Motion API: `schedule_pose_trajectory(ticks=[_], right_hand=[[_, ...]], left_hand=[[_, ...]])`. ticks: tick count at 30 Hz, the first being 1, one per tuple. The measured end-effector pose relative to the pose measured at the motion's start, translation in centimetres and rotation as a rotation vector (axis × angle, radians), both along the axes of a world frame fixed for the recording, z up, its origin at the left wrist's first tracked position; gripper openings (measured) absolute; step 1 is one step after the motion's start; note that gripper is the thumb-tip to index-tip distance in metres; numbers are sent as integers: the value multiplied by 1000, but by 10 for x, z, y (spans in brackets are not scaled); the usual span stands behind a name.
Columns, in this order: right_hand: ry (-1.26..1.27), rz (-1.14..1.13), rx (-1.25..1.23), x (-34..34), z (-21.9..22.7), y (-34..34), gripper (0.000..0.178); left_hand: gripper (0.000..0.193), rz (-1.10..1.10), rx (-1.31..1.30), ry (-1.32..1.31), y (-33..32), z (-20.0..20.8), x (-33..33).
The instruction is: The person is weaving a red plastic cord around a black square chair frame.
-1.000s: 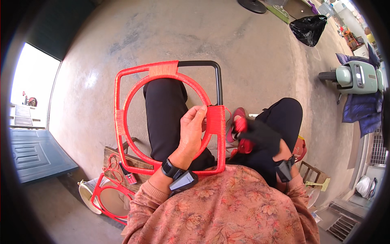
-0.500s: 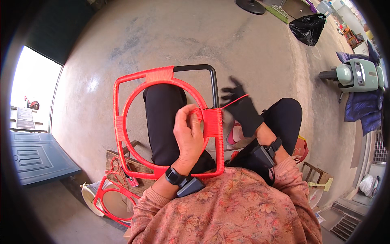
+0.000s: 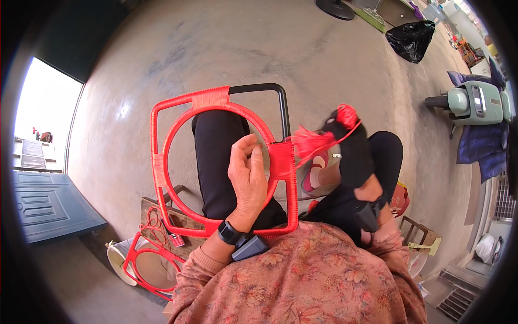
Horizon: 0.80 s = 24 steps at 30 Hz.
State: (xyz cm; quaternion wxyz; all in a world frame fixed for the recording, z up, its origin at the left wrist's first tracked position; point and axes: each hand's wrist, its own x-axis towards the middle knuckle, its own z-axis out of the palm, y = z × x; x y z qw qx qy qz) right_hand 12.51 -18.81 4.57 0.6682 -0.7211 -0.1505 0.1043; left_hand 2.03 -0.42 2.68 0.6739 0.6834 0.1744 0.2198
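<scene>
A square metal frame with an inner ring (image 3: pixel 170 127) lies across my lap, mostly wrapped in red cord. Its far right corner (image 3: pixel 285 102) is bare black tube. My bare left hand (image 3: pixel 249 167) rests inside the ring, beside the wrapped band (image 3: pixel 279 160) on the right side; its fingers are loosely bent, apart, and nothing shows in them. To the right of the frame, my black-gloved right hand (image 3: pixel 353 154) is closed on a bundle of red cord (image 3: pixel 347 114). Loose red strands (image 3: pixel 314 141), blurred by motion, run from it toward the band.
At lower left, a second red-wrapped frame (image 3: pixel 141 276) leans by a white bucket (image 3: pixel 120 263) and a wooden board (image 3: pixel 190 245). A blue panel door (image 3: pixel 48 208) is at left. A black bag (image 3: pixel 411 40) and a green scooter (image 3: pixel 469 102) stand at far right.
My right hand has swung right and toward me and now grips the red cord bundle. My left fingers have eased off the band's inner edge. The frame has barely moved.
</scene>
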Motion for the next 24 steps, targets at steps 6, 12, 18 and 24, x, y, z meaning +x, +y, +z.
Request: schedule_pose_trajectory(ticks=[6,12,18,24], right_hand=[[-327,128,-1185,26,-7,-98,27],[67,-901,11,85,-52,-221,7],[247,-403,45,40,-49,-179,8],[400,231,-124,-4,-49,-16,11]], left_hand=[[22,-141,-142,184,1,-13,1],[18,-147,-421,123,0,-15,2],[18,-141,-461,155,-2,-16,5],[18,-108,-389,156,-1,-15,3]])
